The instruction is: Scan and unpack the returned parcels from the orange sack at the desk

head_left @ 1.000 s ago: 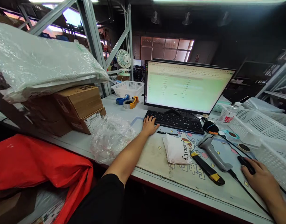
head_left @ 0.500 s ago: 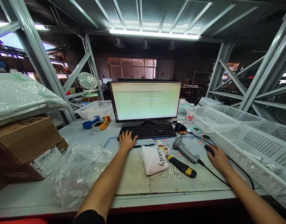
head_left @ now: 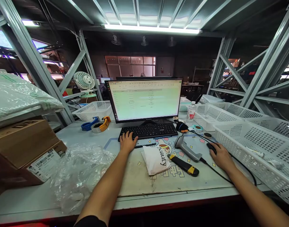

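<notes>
My left hand (head_left: 127, 142) rests on the front left corner of a black keyboard (head_left: 149, 131), fingers on the keys. My right hand (head_left: 217, 154) lies over a black computer mouse (head_left: 212, 147) and grips it, its cable trailing across the desk. Between the hands lie a white printed pouch (head_left: 156, 160), a black-and-yellow utility knife (head_left: 184, 166) and a grey handheld barcode scanner (head_left: 188, 148). A thin black pen (head_left: 145, 145) lies just below the keyboard, close to my left hand. A monitor (head_left: 144, 100) shows a pale green spreadsheet.
White plastic mesh baskets (head_left: 253, 145) line the right side, with a water bottle (head_left: 191, 113) behind. On the left are a cardboard box (head_left: 24, 146), crumpled clear plastic (head_left: 80, 176) and a blue-orange tape dispenser (head_left: 99, 125). Steel shelving uprights surround the desk.
My view has swung from the left and low to centred on the monitor and tilted up. Both hands remain on the keyboard and the mouse.
</notes>
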`<state>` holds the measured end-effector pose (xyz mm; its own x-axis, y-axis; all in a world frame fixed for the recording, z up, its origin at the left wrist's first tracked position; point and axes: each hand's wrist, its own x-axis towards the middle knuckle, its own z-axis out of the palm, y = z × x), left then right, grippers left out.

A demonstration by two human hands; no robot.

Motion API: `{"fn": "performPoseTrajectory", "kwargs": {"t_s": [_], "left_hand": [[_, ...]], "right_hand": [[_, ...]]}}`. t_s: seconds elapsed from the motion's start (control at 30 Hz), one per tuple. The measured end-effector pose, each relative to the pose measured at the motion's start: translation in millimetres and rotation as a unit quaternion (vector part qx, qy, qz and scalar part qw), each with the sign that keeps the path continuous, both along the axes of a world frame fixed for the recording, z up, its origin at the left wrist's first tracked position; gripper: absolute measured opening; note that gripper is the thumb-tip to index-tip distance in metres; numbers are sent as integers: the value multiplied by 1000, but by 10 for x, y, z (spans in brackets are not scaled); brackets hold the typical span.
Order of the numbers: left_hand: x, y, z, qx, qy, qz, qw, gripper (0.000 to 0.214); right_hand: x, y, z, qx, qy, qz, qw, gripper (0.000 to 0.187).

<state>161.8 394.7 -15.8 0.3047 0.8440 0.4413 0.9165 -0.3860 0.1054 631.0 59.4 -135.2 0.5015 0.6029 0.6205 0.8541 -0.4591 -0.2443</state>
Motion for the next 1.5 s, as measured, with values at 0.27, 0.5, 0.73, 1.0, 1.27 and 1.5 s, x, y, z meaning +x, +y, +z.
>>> {"fn": "performPoseTrajectory", "kwargs": {"t_s": [0.27, 0.5, 0.73, 1.0, 1.27, 1.5], "left_hand": [[-2, -13, 3, -2, -1, 1, 1000, 65], [0, -18, 5, -4, -6, -1, 1000, 64], [-3, -19, -1, -8, -12, -3, 1000, 65], [-7, -14, 7, -1, -2, -1, 1000, 65], [-8, -14, 24, -7, 0, 2, 1000, 65], [-11, -16, 23, -5, 1, -2, 1000, 66]], "right_hand": [[67, 27, -47, -3, 23, -1, 1000, 53], [118, 35, -98, -2, 14, -2, 1000, 54], [136, 43, -104, 10, 17, 8, 1000, 55], [-31, -6, 36, -11, 24, -11, 1000, 50], [-40, -7, 42, -1, 35, -14, 999, 49], [-47, 7, 56, -3, 40, -18, 999, 50]]}}
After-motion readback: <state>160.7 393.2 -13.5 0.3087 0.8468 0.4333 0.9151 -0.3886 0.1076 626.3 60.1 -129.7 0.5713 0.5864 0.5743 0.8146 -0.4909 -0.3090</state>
